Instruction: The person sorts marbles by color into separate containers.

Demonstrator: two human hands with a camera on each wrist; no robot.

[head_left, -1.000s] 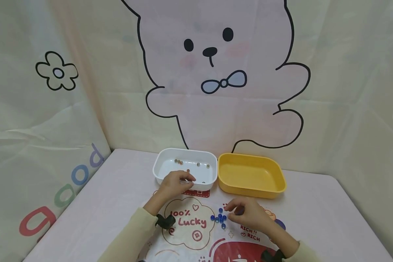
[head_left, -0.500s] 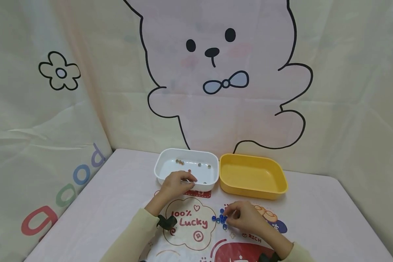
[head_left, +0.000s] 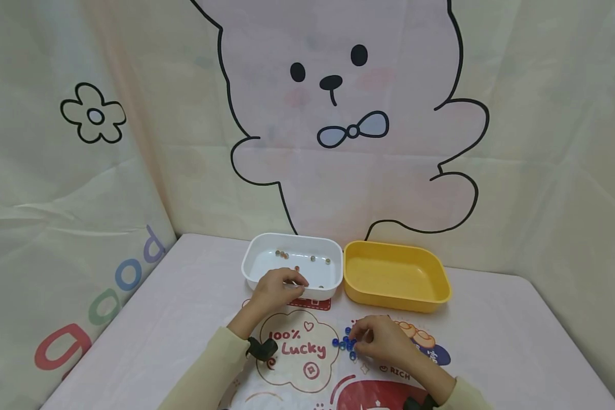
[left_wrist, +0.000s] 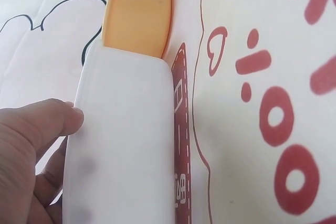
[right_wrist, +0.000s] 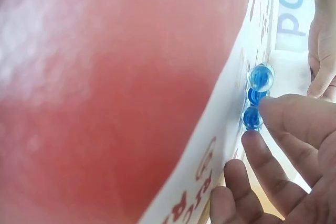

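Observation:
My left hand (head_left: pixel 278 289) is at the front rim of the white tray (head_left: pixel 253 250). In the left wrist view its thumb (left_wrist: pixel 71 120) overlaps the rim and the other fingers are behind the wall, so it grips the rim. Several small brownish marbles (head_left: pixel 297 268) lie in the tray. My right hand (head_left: pixel 381 339) is at a cluster of blue glass marbles (head_left: pixel 343 345) on the printed mat. In the right wrist view, its thumb and index finger close on one blue marble (right_wrist: pixel 252 117); two more marbles (right_wrist: pixel 261 78) sit beside it. Its other fingers are curled loosely.
A yellow tray (head_left: pixel 397 276) stands right against the white tray. The mat (head_left: pixel 297 361) with red print covers the front middle of the pale table (head_left: pixel 512 330). A curtain with a bear drawing (head_left: pixel 338 171) hangs behind the table.
My right hand has moved slightly left and down, bringing its fingertips onto the blue marbles. The left hand stays at the white tray's rim. The camera view has shifted slightly.

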